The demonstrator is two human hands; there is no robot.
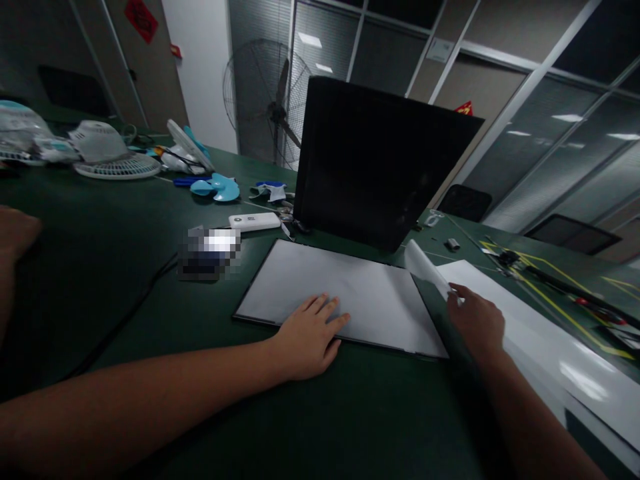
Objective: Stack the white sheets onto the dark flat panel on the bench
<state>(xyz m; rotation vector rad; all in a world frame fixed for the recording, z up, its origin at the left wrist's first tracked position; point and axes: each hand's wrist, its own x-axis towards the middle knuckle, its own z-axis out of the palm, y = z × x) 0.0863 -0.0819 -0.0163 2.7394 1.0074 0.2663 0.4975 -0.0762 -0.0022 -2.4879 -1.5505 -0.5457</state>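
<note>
A flat white panel [350,287] in a thin dark frame lies on the green table [125,267] in front of me. My left hand [307,333] rests flat on its near edge, fingers stretched out. My right hand [475,320] is at the panel's right side, fingers pinched on a thin white sheet [425,267] that curls up off the panel's right corner. A large black panel [375,160] stands tilted behind the white one.
A white box [254,221] and a blurred object [209,252] lie left of the panel. White fan grilles [117,165], blue fan blades [216,187] and bagged parts sit far left. A white board [565,360] and cables [560,287] lie right. Another person's hand [15,233] shows at the left edge. A pedestal fan [270,100] stands behind.
</note>
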